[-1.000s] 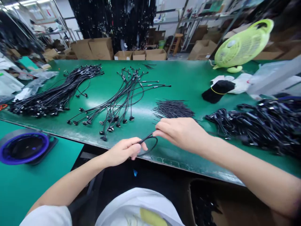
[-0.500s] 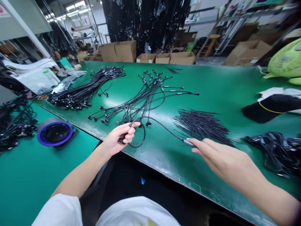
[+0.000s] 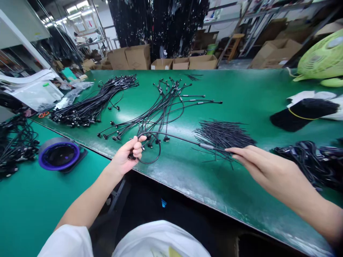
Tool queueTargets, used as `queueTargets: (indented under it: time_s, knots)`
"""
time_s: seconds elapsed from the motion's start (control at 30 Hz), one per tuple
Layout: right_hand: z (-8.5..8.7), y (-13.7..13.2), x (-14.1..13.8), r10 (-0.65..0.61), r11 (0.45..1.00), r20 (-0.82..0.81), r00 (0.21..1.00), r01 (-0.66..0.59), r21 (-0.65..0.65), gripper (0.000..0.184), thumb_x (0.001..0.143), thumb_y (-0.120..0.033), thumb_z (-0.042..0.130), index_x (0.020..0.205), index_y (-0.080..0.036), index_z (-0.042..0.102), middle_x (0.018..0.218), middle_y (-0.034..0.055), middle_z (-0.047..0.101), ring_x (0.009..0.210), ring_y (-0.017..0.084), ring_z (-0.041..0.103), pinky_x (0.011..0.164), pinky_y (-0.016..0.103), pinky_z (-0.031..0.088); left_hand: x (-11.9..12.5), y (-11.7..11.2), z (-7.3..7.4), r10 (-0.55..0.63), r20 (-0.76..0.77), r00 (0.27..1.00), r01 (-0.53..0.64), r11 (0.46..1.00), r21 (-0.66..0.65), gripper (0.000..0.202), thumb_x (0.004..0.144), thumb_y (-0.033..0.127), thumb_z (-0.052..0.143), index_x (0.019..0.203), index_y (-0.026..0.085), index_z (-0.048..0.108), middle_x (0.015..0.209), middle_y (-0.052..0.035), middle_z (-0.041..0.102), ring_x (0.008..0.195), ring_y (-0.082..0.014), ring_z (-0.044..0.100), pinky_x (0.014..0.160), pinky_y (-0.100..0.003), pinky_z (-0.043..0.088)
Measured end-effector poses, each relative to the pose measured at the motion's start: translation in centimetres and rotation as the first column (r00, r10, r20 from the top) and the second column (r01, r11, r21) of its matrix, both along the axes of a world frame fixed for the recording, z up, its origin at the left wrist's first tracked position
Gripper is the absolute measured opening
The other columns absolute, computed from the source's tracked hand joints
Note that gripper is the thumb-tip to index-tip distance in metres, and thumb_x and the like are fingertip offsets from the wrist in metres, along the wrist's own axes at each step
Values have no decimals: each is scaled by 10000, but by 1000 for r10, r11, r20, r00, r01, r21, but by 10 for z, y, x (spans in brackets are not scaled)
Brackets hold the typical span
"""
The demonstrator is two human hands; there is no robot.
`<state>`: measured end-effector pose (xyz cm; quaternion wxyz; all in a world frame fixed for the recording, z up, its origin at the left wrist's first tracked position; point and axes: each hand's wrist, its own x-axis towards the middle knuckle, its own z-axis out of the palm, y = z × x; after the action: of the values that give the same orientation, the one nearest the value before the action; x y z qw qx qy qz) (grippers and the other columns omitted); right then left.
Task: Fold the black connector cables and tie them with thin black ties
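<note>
My left hand [image 3: 128, 154] is closed on one end of a thin black cable [image 3: 171, 137], which loops below my fingers and runs right across the green table [image 3: 241, 89]. My right hand [image 3: 264, 167] lies with fingers stretched out flat at the near edge of a pile of thin black ties [image 3: 223, 134]. The cable's grey far end [image 3: 207, 146] rests just left of my right fingertips, apart from them. Behind my left hand lies a fanned spread of similar black cables [image 3: 160, 110].
A thick bundle of black cables [image 3: 88, 103] lies at the left, a tangled heap [image 3: 311, 157] at the right. A blue-rimmed tape roll [image 3: 57, 156] sits on the lower green bench. A black banded bundle [image 3: 302, 112], a green fan [image 3: 321, 59] and cardboard boxes [image 3: 134, 57] stand farther back.
The cable was stretched out from a small loop between both hands. My right hand let go of its far end and moved to the tie pile; my left hand shifted left.
</note>
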<state>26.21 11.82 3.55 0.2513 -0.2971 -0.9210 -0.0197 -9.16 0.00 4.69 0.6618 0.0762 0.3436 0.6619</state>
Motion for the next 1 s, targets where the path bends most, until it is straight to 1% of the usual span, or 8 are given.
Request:
queueTargets:
  time_s: [0.2, 0.3, 0.47, 0.53, 0.67, 0.77, 0.83, 1.0]
  knots:
    - [-3, -17, -12, 40, 950, 169, 985, -90, 300, 240, 964, -186, 440, 949, -162, 679, 657, 41, 593, 592, 187, 529, 604, 327, 330, 9, 3, 4, -24, 14, 1000, 23, 997, 77, 236, 994, 181, 431, 1009, 64, 635, 606, 46, 514, 472, 7, 513, 437, -39, 389]
    - [-5, -41, -38, 220, 960, 263, 939, -256, 110, 292, 957, -165, 427, 726, -181, 603, 587, 13, 551, 538, 156, 499, 580, 310, 290, 33, 3, -3, -38, -371, 928, 118, 973, 197, 218, 962, 223, 499, 1094, 112, 634, 823, -28, 651, 724, -67, 644, 620, -118, 501]
    - [5, -57, -76, 378, 907, 172, 910, -326, -267, 257, 967, -220, 448, 775, -174, 612, 690, 16, 634, 590, 122, 550, 579, 263, 312, 77, -2, -27, -118, -958, 263, 543, 839, 46, 225, 951, 360, 496, 932, 178, 627, 897, -49, 677, 849, -167, 613, 823, -281, 463]
    - [6, -51, -81, 309, 901, -28, 951, -302, -311, 266, 977, -285, 460, 803, -176, 628, 736, 24, 643, 649, 120, 563, 619, 246, 348, 81, -3, -31, -154, -974, 168, 574, 818, -30, 245, 965, 386, 455, 920, 185, 588, 728, 1, 617, 682, -136, 545, 736, -270, 435]
    - [-13, -41, -88, -48, 824, -524, 851, -262, -502, 308, 880, -497, 599, 921, -192, 617, 878, 40, 614, 827, 151, 568, 729, 257, 435, 80, 1, -30, -241, -820, 518, 553, 826, 106, 321, 947, 477, 476, 911, 169, 556, 577, 58, 444, 562, -105, 419, 643, -260, 398]
    - [-38, -44, -100, -309, 603, -628, 715, -363, -710, 429, 888, -610, 506, 870, -190, 592, 837, 38, 574, 815, 153, 548, 716, 274, 452, 89, 3, -35, -277, -548, 790, 447, 871, 205, 334, 906, 493, 559, 857, 162, 552, 584, 64, 395, 536, -90, 375, 594, -254, 386]
    - [-49, -48, -110, -461, 441, -609, 645, -429, -788, 492, 898, -647, 448, 767, -183, 547, 715, 6, 512, 625, 108, 463, 569, 239, 395, 98, 2, -43, -243, -487, 839, 371, 910, 186, 353, 893, 497, 579, 802, 157, 554, 626, 40, 445, 579, -96, 431, 649, -270, 418]
    - [-51, -57, -120, -621, 245, -613, 489, -621, -744, 516, 750, -665, 655, 735, -183, 473, 622, -67, 374, 471, 33, 224, 415, 193, 177, 113, -8, -60, -140, -443, 886, 216, 968, 125, 511, 876, 588, 537, 595, 168, 459, 566, 47, 398, 577, -104, 482, 765, -304, 474]
